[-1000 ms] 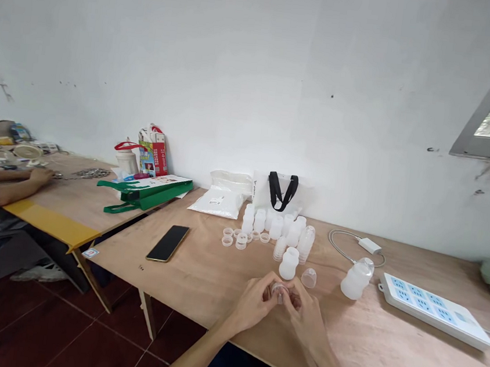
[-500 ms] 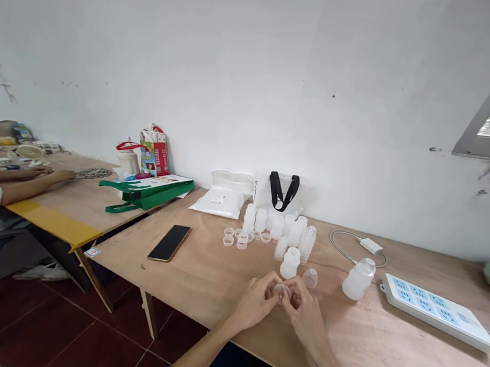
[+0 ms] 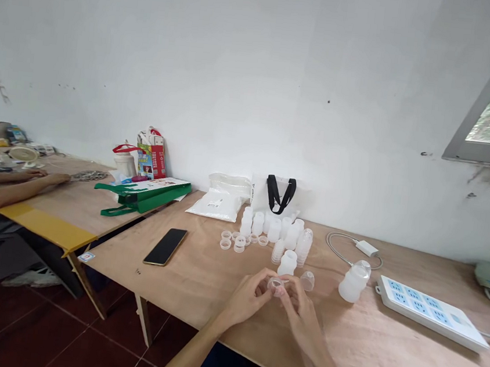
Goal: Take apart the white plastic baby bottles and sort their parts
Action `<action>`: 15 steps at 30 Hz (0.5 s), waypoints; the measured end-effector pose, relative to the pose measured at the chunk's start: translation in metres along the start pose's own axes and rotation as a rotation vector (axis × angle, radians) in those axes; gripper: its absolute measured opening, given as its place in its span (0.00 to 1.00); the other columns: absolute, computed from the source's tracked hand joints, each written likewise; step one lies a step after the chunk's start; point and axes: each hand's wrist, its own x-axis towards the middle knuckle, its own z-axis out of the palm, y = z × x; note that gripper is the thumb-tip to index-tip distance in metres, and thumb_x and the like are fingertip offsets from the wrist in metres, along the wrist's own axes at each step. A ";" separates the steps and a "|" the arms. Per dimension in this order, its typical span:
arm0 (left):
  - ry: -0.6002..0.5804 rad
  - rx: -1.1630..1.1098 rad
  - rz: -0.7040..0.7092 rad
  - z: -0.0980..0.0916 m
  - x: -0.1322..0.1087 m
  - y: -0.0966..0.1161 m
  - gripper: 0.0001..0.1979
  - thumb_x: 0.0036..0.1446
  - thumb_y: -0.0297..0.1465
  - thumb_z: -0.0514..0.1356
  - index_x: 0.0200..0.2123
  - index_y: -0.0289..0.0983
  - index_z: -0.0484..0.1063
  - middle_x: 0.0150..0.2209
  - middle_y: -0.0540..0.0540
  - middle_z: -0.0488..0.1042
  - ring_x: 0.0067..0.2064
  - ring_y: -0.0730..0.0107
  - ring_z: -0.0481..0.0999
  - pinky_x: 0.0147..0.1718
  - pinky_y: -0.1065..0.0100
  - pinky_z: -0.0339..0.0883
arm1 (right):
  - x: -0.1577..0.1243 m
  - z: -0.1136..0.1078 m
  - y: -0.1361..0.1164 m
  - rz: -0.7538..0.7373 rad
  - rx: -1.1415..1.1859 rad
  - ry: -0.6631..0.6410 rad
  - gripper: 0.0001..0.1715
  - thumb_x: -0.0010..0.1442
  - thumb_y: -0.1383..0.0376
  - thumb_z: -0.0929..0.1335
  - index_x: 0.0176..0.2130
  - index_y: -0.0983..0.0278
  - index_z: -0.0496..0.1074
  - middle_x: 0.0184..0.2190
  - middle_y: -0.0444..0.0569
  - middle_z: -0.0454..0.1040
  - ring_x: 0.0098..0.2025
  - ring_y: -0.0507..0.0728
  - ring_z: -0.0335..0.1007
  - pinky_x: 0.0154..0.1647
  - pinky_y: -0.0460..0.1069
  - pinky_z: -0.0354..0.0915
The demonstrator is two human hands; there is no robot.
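Clear plastic cap (image 3: 276,284) sits pinched in two closed grips, left hand (image 3: 248,298) and right hand (image 3: 301,313) meeting over the surface (image 3: 199,284), one loose clear cup (image 3: 307,281) just beside.

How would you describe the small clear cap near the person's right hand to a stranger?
On the plywood table, find the white plastic bottles. Just in front, beside the right hand, lies one small clear cap, alone and more see-through than its neighbours.

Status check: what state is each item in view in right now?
Left hand: pinching clear plastic piece.
Right hand: pinching the same piece.
Smartphone: face up, screen dark.
Frosted bottle: upright.
Tilted frosted bottle: clear dome on top.
Loose clear dome: on table.
Power strip: sockets unused.
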 end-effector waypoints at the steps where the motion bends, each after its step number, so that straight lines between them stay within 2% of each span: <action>1: -0.010 -0.007 0.019 -0.002 0.000 0.000 0.20 0.68 0.46 0.53 0.50 0.40 0.75 0.41 0.46 0.80 0.37 0.68 0.76 0.32 0.72 0.65 | -0.001 -0.001 -0.002 0.012 0.030 0.018 0.22 0.68 0.45 0.59 0.47 0.56 0.69 0.33 0.45 0.76 0.34 0.57 0.73 0.39 0.50 0.68; 4: -0.019 -0.069 0.030 -0.006 0.001 -0.002 0.22 0.68 0.46 0.53 0.53 0.39 0.77 0.47 0.42 0.80 0.38 0.65 0.76 0.35 0.69 0.68 | -0.002 -0.001 -0.003 0.072 0.106 0.037 0.24 0.68 0.44 0.59 0.49 0.56 0.69 0.29 0.43 0.73 0.26 0.55 0.68 0.28 0.48 0.65; 7: -0.030 -0.182 -0.005 -0.003 0.001 -0.007 0.26 0.67 0.47 0.54 0.62 0.42 0.69 0.49 0.41 0.80 0.33 0.67 0.76 0.36 0.66 0.71 | -0.003 0.001 -0.002 0.076 0.182 -0.017 0.24 0.68 0.45 0.61 0.53 0.55 0.69 0.35 0.45 0.75 0.25 0.54 0.66 0.22 0.47 0.62; 9: -0.020 -0.221 -0.028 0.001 0.001 -0.009 0.27 0.67 0.46 0.55 0.66 0.45 0.63 0.49 0.43 0.80 0.30 0.68 0.76 0.37 0.65 0.72 | -0.002 0.001 -0.002 0.046 0.209 -0.046 0.23 0.67 0.46 0.62 0.52 0.55 0.71 0.40 0.47 0.76 0.29 0.55 0.69 0.22 0.46 0.62; 11: -0.004 -0.217 -0.058 0.003 0.000 -0.010 0.26 0.66 0.46 0.55 0.65 0.46 0.63 0.49 0.44 0.80 0.29 0.69 0.76 0.38 0.64 0.72 | 0.000 0.000 -0.002 0.021 0.236 -0.054 0.23 0.66 0.46 0.64 0.50 0.56 0.74 0.40 0.49 0.76 0.32 0.56 0.71 0.22 0.46 0.63; 15: 0.017 -0.109 -0.097 0.005 -0.002 -0.009 0.27 0.63 0.46 0.59 0.63 0.47 0.64 0.57 0.45 0.75 0.41 0.65 0.78 0.45 0.63 0.71 | 0.004 -0.006 0.002 0.026 0.306 -0.016 0.23 0.64 0.46 0.66 0.49 0.58 0.76 0.39 0.50 0.77 0.32 0.57 0.72 0.25 0.49 0.69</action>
